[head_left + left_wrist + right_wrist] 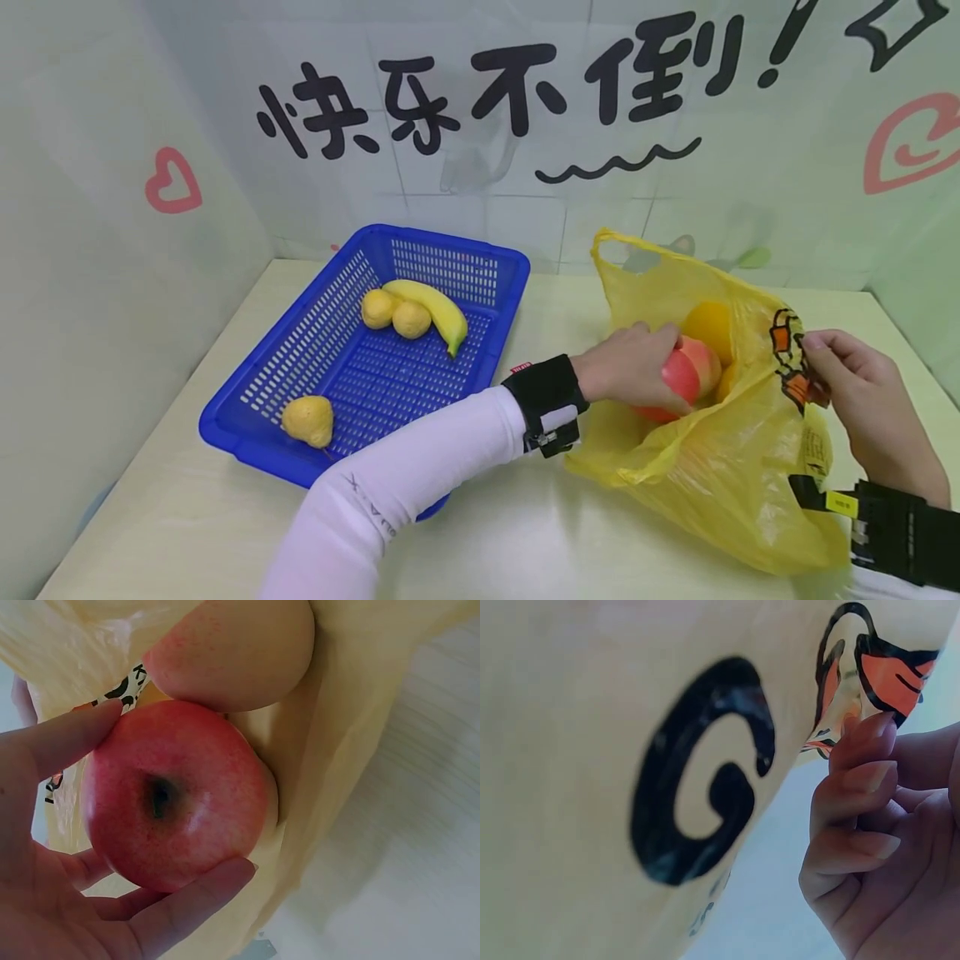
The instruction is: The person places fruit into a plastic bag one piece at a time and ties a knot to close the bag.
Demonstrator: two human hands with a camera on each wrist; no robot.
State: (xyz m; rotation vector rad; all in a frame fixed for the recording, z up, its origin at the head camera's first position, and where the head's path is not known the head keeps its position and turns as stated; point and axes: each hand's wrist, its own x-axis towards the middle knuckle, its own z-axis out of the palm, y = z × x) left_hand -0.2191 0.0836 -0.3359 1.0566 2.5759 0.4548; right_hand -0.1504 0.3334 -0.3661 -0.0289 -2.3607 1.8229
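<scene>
Inside the mouth of a yellow plastic bag, my left hand grips a red apple with thumb and fingers spread round its sides. The apple's stem hollow faces the left wrist camera. Right beside it is a pale pink-and-yellow fruit, peach-like in look. Orange-yellow fruit shows behind them in the bag. My right hand pinches the bag's right edge by the black-and-orange print, holding the mouth open. In the right wrist view its fingers are curled at the bag's edge.
A blue plastic basket stands to the left on the pale table. In it lie a banana, two small yellow fruits and a yellow pear. A wall with black lettering rises behind the table.
</scene>
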